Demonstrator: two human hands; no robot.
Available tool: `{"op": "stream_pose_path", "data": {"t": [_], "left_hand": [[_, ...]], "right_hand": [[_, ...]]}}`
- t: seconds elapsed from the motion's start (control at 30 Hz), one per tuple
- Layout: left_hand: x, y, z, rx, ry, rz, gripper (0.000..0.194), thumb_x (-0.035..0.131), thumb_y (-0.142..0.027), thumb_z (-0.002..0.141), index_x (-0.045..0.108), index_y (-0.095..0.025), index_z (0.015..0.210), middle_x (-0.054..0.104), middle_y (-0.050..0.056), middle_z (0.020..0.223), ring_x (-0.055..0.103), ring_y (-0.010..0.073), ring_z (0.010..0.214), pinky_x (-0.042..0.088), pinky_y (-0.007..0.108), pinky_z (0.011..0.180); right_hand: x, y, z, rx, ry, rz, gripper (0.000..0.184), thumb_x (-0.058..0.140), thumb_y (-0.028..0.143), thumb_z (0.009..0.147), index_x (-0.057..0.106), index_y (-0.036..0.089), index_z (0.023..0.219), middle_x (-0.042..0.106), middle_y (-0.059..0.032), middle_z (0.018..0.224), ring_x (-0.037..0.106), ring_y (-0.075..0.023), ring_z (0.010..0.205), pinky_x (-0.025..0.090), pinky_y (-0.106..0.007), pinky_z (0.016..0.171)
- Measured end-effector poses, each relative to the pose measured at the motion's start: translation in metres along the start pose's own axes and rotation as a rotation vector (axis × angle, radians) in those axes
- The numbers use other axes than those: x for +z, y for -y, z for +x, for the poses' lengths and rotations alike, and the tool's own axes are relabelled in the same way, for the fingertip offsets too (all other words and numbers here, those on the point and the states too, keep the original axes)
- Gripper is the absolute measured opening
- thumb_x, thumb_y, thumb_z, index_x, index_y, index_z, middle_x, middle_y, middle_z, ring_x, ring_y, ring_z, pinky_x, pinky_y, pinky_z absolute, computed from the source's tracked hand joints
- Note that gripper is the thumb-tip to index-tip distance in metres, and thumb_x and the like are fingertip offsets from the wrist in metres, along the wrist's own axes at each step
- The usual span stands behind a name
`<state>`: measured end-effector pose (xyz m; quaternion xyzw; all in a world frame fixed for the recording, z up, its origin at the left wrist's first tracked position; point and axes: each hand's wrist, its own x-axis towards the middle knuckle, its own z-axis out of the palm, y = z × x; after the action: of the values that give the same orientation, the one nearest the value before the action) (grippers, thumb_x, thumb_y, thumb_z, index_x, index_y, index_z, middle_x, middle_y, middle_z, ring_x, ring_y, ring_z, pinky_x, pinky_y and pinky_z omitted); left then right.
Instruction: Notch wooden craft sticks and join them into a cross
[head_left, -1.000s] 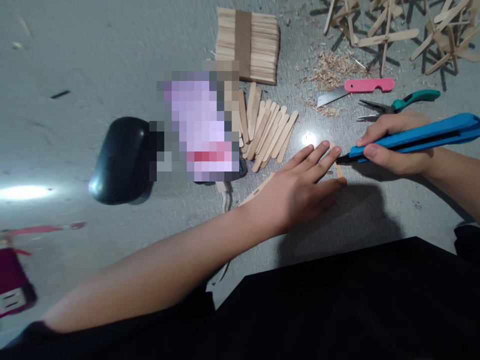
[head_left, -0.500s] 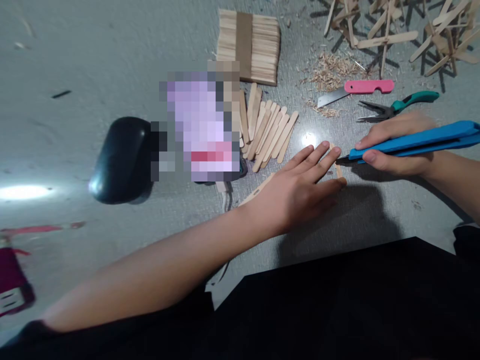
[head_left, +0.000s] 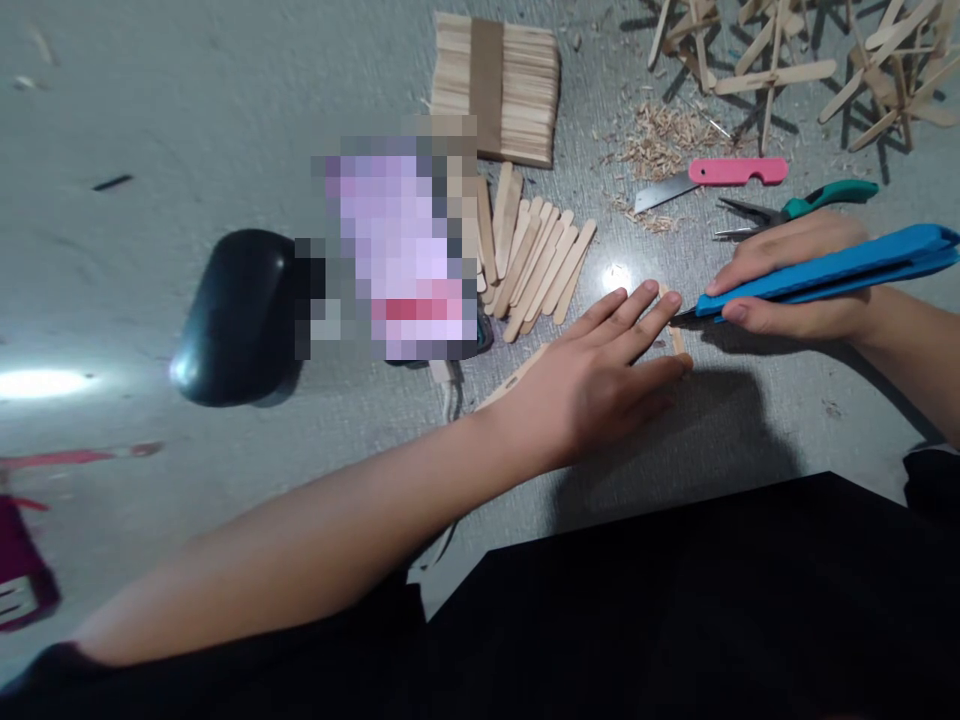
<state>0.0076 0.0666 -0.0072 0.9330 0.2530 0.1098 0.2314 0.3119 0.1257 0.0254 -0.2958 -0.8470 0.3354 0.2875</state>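
Observation:
A wooden craft stick [head_left: 678, 340] lies on the table, largely covered by my left hand [head_left: 600, 375]. That hand holds the stick down, its index fingertip near the stick's upper end and its thumb at the lower end, the other fingers stretched out. My right hand [head_left: 795, 280] is closed around a blue utility knife [head_left: 832, 270]. The knife's dark blade tip touches or nearly touches the stick beside my left index finger; exact contact is too small to tell. Another craft stick with a slot [head_left: 513, 382] sticks out from under my left wrist.
Loose craft sticks [head_left: 547, 255] and a banded bundle [head_left: 525, 90] lie beyond my left hand. A pink folding saw [head_left: 739, 172], wood shavings [head_left: 660, 140] and green-handled pliers [head_left: 817, 202] lie ahead. Stick assemblies [head_left: 772, 75] stand top right. Left are a blurred-out phone [head_left: 405, 250] and a black mouse-like object [head_left: 240, 315].
The back end of the utility knife has swung slightly upward in view, and its tip has shifted a little left. My left hand and the stick stay in place.

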Motion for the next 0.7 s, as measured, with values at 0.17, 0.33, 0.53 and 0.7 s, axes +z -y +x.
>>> {"op": "stream_pose_path", "data": {"t": [0.17, 0.33, 0.53, 0.7], "left_hand": [[-0.001, -0.001, 0.000, 0.000, 0.000, -0.002, 0.037, 0.072, -0.031, 0.114, 0.077, -0.024, 0.150, 0.043, 0.021, 0.189, 0.037, 0.0439, 0.179, 0.040, 0.070, 0.143], [-0.002, -0.001, 0.000, 0.011, -0.016, -0.007, 0.035, 0.072, -0.029, 0.114, 0.078, -0.022, 0.148, 0.045, 0.024, 0.187, 0.039, 0.0454, 0.177, 0.042, 0.071, 0.141], [-0.001, 0.000, 0.000, 0.002, -0.006, -0.015, 0.037, 0.073, -0.029, 0.113, 0.078, -0.023, 0.149, 0.043, 0.022, 0.188, 0.037, 0.0446, 0.179, 0.038, 0.069, 0.144], [-0.001, 0.000, 0.000, -0.001, -0.004, -0.024, 0.035, 0.070, -0.031, 0.115, 0.078, -0.023, 0.149, 0.043, 0.021, 0.189, 0.037, 0.0433, 0.179, 0.038, 0.067, 0.144]], "right_hand": [[-0.001, -0.001, 0.000, -0.021, 0.006, -0.012, 0.009, 0.084, 0.034, 0.103, 0.090, 0.033, 0.110, 0.088, -0.0015, 0.093, 0.081, -0.0194, 0.073, 0.067, -0.033, 0.072], [0.000, -0.001, -0.001, -0.009, -0.004, 0.007, 0.009, 0.084, 0.033, 0.103, 0.091, 0.033, 0.110, 0.088, -0.0018, 0.093, 0.080, -0.0199, 0.072, 0.065, -0.034, 0.072], [-0.002, -0.001, 0.001, -0.019, 0.019, 0.032, 0.010, 0.087, 0.035, 0.102, 0.091, 0.034, 0.111, 0.087, -0.0010, 0.093, 0.079, -0.0201, 0.074, 0.062, -0.033, 0.071], [-0.010, 0.000, 0.004, -0.068, 0.156, -0.011, 0.018, 0.084, 0.035, 0.106, 0.088, 0.030, 0.122, 0.086, -0.0026, 0.098, 0.078, -0.0179, 0.080, 0.059, -0.029, 0.076]]}}
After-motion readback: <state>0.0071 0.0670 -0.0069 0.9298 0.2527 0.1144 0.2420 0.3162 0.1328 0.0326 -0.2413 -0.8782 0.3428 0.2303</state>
